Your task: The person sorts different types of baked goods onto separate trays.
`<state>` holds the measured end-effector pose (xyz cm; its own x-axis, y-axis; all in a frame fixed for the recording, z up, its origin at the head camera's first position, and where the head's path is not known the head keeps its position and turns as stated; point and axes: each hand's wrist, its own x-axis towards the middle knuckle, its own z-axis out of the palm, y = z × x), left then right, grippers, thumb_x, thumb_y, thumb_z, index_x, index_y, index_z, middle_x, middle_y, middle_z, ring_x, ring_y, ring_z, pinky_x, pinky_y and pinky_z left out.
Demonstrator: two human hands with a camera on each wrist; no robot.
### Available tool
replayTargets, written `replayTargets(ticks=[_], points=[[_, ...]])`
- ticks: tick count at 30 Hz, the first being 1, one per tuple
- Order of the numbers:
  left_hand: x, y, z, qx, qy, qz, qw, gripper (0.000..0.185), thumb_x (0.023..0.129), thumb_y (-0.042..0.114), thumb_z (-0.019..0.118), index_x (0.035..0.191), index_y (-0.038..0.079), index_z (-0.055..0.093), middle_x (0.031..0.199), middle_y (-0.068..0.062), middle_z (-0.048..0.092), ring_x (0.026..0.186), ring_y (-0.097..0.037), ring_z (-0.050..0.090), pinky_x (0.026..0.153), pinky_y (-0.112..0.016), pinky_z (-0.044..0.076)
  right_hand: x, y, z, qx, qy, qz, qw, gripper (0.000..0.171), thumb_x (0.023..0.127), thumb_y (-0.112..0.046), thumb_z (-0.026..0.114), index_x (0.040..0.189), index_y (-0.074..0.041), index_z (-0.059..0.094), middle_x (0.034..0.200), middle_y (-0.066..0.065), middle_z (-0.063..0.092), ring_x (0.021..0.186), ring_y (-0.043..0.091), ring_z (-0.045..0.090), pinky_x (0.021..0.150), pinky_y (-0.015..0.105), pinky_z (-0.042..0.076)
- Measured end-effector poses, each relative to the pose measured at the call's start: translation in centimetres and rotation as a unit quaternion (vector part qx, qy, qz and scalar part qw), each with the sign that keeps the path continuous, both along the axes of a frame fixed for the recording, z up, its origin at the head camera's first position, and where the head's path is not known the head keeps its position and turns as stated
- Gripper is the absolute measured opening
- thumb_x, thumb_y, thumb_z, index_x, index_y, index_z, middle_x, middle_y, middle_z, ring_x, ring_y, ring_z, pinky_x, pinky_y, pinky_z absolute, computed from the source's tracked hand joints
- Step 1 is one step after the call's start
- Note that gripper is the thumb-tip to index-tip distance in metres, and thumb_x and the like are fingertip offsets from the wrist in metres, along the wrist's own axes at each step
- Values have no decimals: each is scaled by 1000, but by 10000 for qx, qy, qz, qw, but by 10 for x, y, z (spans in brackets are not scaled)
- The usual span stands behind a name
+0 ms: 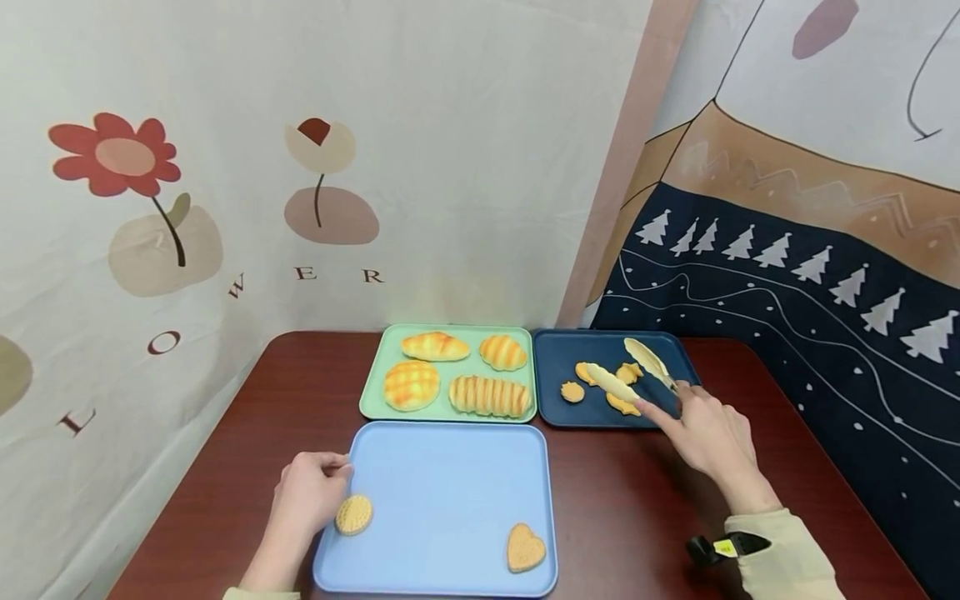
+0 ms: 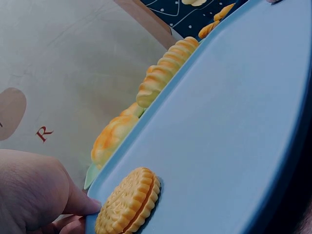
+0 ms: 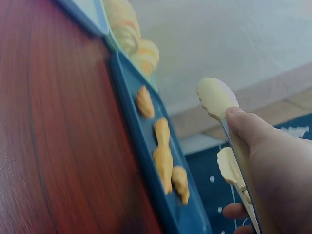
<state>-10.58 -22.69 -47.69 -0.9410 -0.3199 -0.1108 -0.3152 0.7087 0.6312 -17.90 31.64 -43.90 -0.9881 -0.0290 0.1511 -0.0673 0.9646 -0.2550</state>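
Note:
My left hand point(image 1: 309, 492) pinches the left rim of the light blue tray point(image 1: 450, 500) between thumb and fingers. Just beside it on that tray lies a round sandwich biscuit point(image 1: 354, 515), and a heart-shaped biscuit point(image 1: 525, 548) lies near the right edge. My right hand point(image 1: 712, 429) grips a pair of tongs point(image 3: 239, 156) with cream tips, which are spread apart. They hang over the dark blue tray point(image 1: 551, 350), where several small golden pastry pieces lie, one of them a small round biscuit point(image 1: 572, 392). Nothing sits between the tips in the right wrist view.
Behind the light blue tray stands a green tray point(image 1: 442, 414) with several toy breads, among them a ridged loaf point(image 1: 489, 396) and a round bun point(image 1: 411, 385). All trays rest on a dark red wooden table point(image 1: 622, 500). A printed cloth point(image 1: 480, 167) hangs behind it.

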Motion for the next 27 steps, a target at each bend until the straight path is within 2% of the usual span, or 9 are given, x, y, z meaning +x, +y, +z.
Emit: replayTargets(ticks=[4, 8, 14, 18, 24, 27], points=[[0, 0, 0, -31, 62, -40, 10000, 25, 97, 14, 72, 116, 1, 80, 115, -21, 76, 93, -29, 69, 66, -42, 49, 6, -14, 7, 14, 191, 157, 9997, 110, 94, -84, 47, 143, 14, 54, 124, 36, 63, 55, 22, 49, 44, 34, 40], [-1, -1, 0, -14, 66, -68, 10000, 26, 97, 15, 72, 117, 1, 80, 116, -22, 75, 90, -28, 68, 64, -40, 48, 11, -28, 12, 28, 255, 310, 9992, 109, 93, -84, 49, 144, 12, 55, 121, 32, 65, 56, 21, 51, 44, 34, 42], [-1, -3, 0, -9, 78, -78, 9999, 26, 97, 15, 71, 117, 1, 80, 117, -22, 75, 88, -27, 67, 62, -39, 47, 16, -48, 15, 118, 295, 501, 9982, 110, 92, -86, 48, 144, 10, 57, 130, 32, 64, 69, 28, 64, 58, 46, 56], [0, -4, -1, -28, 103, -84, 9999, 25, 97, 15, 71, 116, 1, 80, 117, -22, 75, 87, -27, 67, 62, -39, 47, 18, -60, 15, 135, 205, 564, 9981, 112, 91, -88, 45, 145, 9, 57, 134, 32, 63, 72, 31, 65, 62, 50, 57], [0, -3, 0, -30, 109, -105, 9999, 26, 97, 15, 71, 116, 0, 80, 117, -23, 75, 87, -27, 67, 62, -39, 47, 23, -77, 10, 72, 113, 696, 9975, 112, 89, -90, 44, 146, 6, 58, 131, 27, 66, 60, 22, 54, 52, 38, 49], [0, -1, 0, -18, 77, -108, 9999, 26, 98, 15, 70, 117, 0, 80, 117, -24, 75, 84, -27, 66, 61, -38, 47, 26, -85, 8, 31, 114, 783, 9969, 111, 89, -90, 45, 146, 3, 59, 135, 27, 65, 54, 19, 49, 48, 33, 44]])
